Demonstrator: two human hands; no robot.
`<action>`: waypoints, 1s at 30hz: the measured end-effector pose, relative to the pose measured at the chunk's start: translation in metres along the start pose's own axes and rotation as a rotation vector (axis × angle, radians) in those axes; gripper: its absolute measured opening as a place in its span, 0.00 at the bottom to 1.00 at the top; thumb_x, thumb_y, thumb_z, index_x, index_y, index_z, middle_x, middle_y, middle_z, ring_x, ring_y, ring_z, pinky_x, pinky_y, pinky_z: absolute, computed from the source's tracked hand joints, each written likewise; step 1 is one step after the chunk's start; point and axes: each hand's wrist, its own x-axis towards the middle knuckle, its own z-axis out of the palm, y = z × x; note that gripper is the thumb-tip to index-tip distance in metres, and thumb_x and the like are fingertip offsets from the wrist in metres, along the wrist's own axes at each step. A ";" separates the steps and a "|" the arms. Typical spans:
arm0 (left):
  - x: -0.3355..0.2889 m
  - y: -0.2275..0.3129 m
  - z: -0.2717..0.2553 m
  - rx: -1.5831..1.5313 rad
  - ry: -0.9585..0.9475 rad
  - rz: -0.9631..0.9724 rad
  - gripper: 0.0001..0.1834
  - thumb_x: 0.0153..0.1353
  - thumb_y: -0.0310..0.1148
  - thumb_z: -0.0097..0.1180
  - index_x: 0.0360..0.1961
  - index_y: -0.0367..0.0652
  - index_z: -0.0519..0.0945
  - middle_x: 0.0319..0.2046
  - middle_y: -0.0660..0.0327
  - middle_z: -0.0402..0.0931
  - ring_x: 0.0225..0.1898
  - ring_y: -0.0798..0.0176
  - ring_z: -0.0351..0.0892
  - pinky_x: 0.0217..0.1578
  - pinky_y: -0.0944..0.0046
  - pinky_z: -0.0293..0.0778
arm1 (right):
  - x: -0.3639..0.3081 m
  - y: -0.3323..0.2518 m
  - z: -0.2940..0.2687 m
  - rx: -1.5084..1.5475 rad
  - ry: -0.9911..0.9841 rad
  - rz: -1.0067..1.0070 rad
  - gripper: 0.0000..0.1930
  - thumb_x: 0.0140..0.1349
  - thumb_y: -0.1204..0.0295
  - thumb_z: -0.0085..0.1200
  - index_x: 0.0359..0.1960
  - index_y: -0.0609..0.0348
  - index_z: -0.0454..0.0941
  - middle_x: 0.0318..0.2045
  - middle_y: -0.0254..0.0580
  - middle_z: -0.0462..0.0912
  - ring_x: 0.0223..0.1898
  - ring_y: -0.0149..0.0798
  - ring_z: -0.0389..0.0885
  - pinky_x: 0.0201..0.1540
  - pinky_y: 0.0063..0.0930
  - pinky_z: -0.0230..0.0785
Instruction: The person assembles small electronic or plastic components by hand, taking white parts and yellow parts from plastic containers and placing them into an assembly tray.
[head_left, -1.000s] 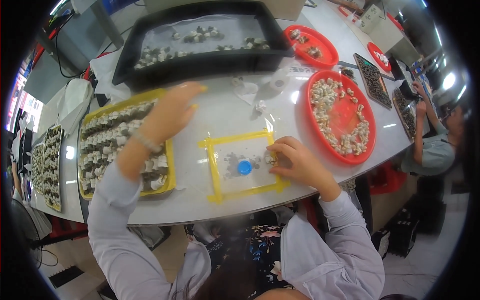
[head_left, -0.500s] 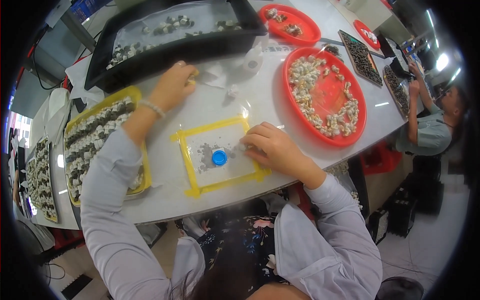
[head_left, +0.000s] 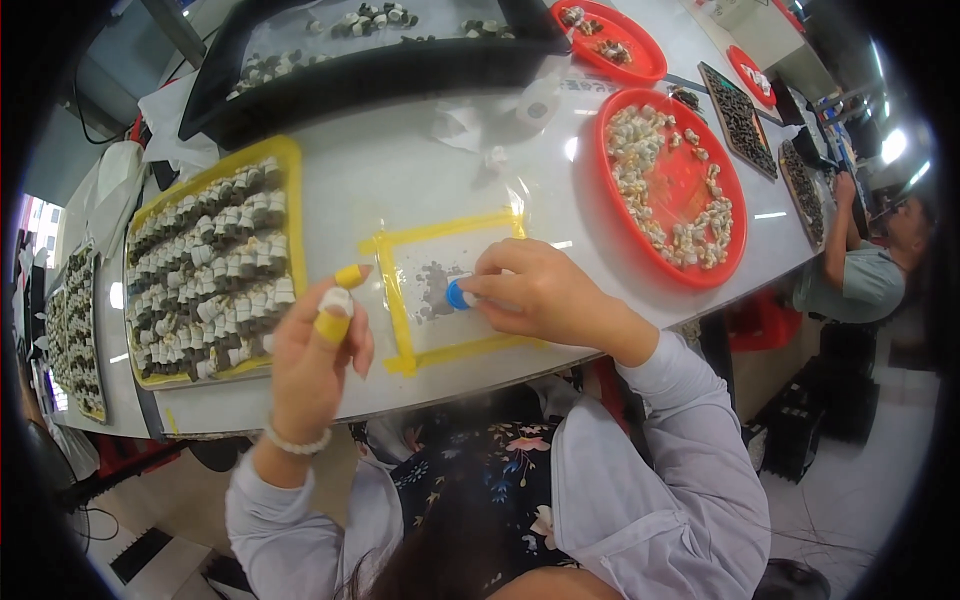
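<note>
My left hand [head_left: 315,350] is raised left of a yellow-taped square [head_left: 397,335] on the table. Yellow tape wraps its thumb and index finger, which pinch a small whitish piece [head_left: 338,298]. Inside the square, over a patch of grey stains [head_left: 433,290], sits a small round blue cap [head_left: 457,294]. The closed fingertips of my right hand [head_left: 530,288] are at the cap's right side and partly cover it. Whatever they pinch is hidden.
A yellow tray [head_left: 297,215] with rows of white-and-dark pieces stands left. A black tray [head_left: 400,75] lies at the back. To the right is a red round tray [head_left: 738,235] of whitish pieces. A white bottle [head_left: 538,103] and crumpled tissue [head_left: 458,127] lie behind. Another person [head_left: 865,265] works far right.
My left hand has come back from beside the black tray toward me, with a small whitish piece in its fingers. My right hand has moved left onto the blue cap. The view has shifted slightly.
</note>
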 end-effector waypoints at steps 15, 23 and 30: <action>-0.022 -0.065 0.022 -0.376 0.040 -0.078 0.17 0.66 0.36 0.40 0.54 0.42 0.63 0.20 0.65 0.58 0.19 0.72 0.57 0.20 0.72 0.59 | 0.023 -0.017 0.001 -0.391 -0.353 -0.128 0.07 0.47 0.76 0.50 0.30 0.63 0.73 0.26 0.39 0.67 0.32 0.38 0.69 0.34 0.28 0.67; -0.021 -0.076 0.019 -0.525 -0.018 -0.070 0.13 0.60 0.25 0.51 0.46 0.36 0.70 0.40 0.57 0.75 0.35 0.64 0.76 0.35 0.65 0.73 | 0.024 -0.014 -0.001 -0.381 -0.383 -0.129 0.09 0.47 0.76 0.52 0.32 0.64 0.74 0.27 0.40 0.68 0.33 0.39 0.70 0.34 0.29 0.67; -0.019 -0.079 0.024 -0.609 0.000 -0.058 0.14 0.58 0.22 0.53 0.46 0.36 0.70 0.41 0.57 0.75 0.41 0.61 0.77 0.37 0.65 0.76 | 0.008 -0.013 -0.001 0.143 -0.071 0.200 0.13 0.52 0.77 0.56 0.41 0.60 0.78 0.31 0.41 0.75 0.33 0.38 0.75 0.36 0.25 0.67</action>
